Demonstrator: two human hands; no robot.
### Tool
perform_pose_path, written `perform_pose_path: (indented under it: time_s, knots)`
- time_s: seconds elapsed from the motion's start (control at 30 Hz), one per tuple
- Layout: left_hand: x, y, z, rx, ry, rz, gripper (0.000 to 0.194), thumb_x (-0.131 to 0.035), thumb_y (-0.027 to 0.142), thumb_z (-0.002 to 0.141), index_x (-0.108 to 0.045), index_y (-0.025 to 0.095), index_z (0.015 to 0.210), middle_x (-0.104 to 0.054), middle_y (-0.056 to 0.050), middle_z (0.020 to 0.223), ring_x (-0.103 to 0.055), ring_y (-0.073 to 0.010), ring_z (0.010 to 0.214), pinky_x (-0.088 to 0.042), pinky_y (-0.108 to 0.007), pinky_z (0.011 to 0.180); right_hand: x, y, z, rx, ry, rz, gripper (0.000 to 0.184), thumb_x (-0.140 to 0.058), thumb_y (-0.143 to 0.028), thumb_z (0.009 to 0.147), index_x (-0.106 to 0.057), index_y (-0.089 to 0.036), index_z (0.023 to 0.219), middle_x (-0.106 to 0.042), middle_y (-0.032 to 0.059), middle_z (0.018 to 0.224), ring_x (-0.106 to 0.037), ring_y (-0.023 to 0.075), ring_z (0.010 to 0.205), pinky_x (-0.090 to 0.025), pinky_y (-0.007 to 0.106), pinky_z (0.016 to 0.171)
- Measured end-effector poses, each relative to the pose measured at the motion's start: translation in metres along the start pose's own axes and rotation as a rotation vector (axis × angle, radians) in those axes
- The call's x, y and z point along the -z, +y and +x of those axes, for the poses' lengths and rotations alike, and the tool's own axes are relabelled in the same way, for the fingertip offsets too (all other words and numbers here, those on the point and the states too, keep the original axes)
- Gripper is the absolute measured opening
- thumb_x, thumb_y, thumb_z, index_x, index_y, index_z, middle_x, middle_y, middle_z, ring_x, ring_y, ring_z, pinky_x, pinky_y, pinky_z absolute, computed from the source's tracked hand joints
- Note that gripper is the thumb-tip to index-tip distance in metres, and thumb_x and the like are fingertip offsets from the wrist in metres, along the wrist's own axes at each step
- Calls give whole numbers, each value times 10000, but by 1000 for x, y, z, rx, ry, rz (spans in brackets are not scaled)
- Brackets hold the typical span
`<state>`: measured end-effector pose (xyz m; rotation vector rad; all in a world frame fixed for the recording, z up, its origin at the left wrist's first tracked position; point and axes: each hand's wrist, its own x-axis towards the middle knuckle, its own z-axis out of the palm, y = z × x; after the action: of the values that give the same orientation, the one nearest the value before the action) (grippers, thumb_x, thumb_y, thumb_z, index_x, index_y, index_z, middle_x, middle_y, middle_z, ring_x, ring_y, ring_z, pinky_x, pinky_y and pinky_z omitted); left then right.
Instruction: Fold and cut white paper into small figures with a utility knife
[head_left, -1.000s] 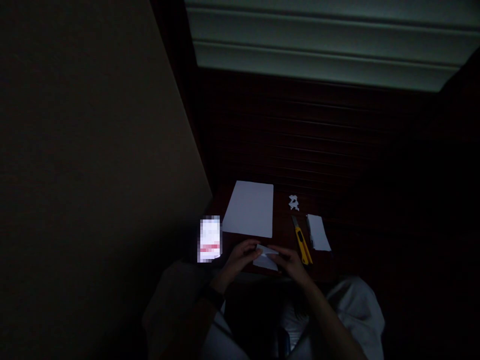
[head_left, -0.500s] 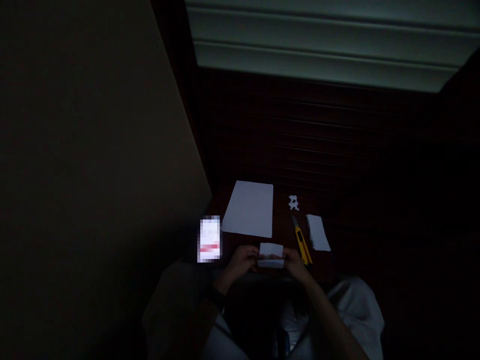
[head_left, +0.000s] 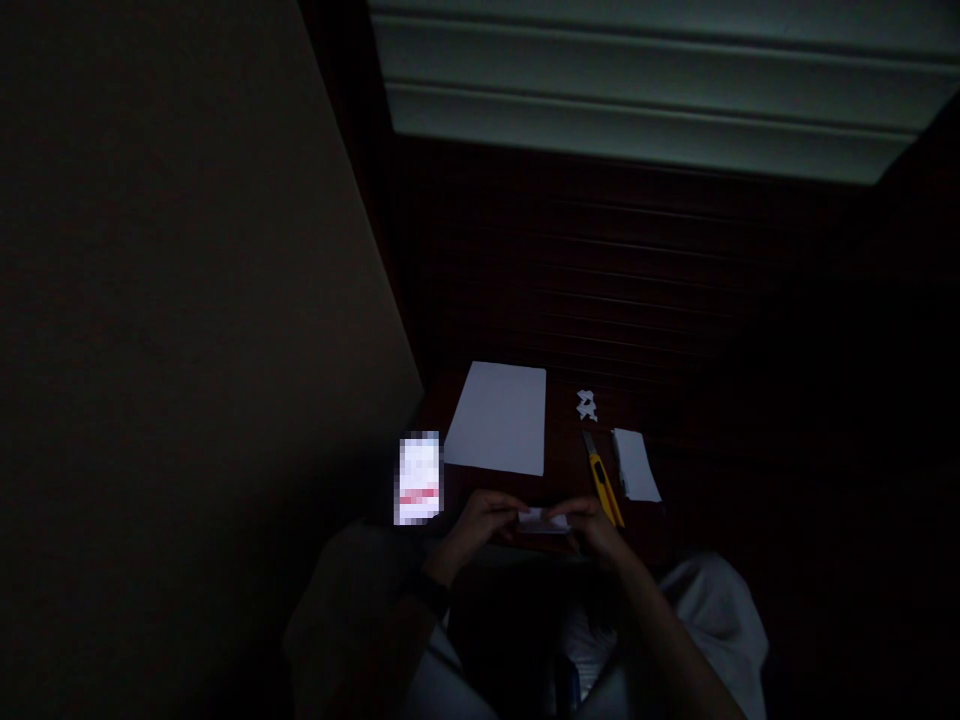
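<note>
Between my two hands is a small folded piece of white paper [head_left: 541, 521], just above the near edge of the dark table. My left hand [head_left: 491, 513] grips its left end, fingers closed. At the right end, my right hand [head_left: 589, 522] pinches the paper, with fingers laid over its top. A yellow utility knife [head_left: 602, 482] lies just beyond my right hand, its blade end pointing away from me. Dim light hides the fingertips under the paper.
A large white sheet [head_left: 501, 418] lies flat at the back left. Small paper scraps [head_left: 587, 405] and a stack of white paper [head_left: 636, 466] are on the right. A lit, blurred-out screen [head_left: 418, 478] glows at left. A wall [head_left: 225, 300] rises beside the table.
The upright back flap of the small paper has been folded down towards me, so it now looks flat and narrow. My fingers have moved in over its top.
</note>
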<state>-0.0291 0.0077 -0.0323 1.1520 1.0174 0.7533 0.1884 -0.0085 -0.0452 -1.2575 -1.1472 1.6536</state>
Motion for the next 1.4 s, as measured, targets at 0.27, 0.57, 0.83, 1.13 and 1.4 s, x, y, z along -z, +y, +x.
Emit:
perform_pose_path:
  time_s: [0.27, 0.57, 0.83, 1.13, 1.4]
  knots:
    - [-4, 20, -4, -1, 102, -81, 439, -598, 450, 733, -602, 177, 1077, -640, -81, 991, -610, -214, 859, -502, -238, 549, -6, 8, 2, 48, 136, -88, 297, -539, -238, 692, -714, -152, 915, -516, -40, 440, -425, 71, 362, -300, 171, 370]
    - [-3, -2, 6, -78, 47, -57, 410, -698, 371, 670, -628, 103, 973, -691, -117, 878, -649, -225, 767, -488, -295, 663, -7, 6, 1, 83, 38, -80, 308, -598, -284, 712, -700, -133, 960, -496, -42, 440, -400, 65, 372, -309, 173, 373]
    - [-4, 8, 4, -71, 108, 10, 456, -645, 425, 712, -619, 136, 1063, -686, -93, 925, -630, -216, 836, -475, -277, 697, -7, 7, 3, 105, 31, -68, 381, -625, -366, 737, -663, -134, 1038, -448, -68, 390, -338, 51, 313, -250, 162, 325]
    - [-2, 0, 5, -30, 37, -7, 324, -654, 271, 688, -630, 122, 976, -668, -81, 872, -635, -209, 782, -510, -255, 582, -8, 0, 0, 66, 0, -23, 365, -603, -441, 744, -662, -127, 920, -453, -68, 381, -360, 62, 299, -242, 162, 305]
    - [1, 1, 2, -56, -50, 23, 296, -588, 126, 652, -693, 116, 928, -687, -56, 773, -624, -153, 624, -498, -228, 528, 5, 1, 1, -13, -68, 46, 273, -610, -378, 709, -665, -118, 772, -528, -28, 433, -431, 78, 354, -300, 179, 365]
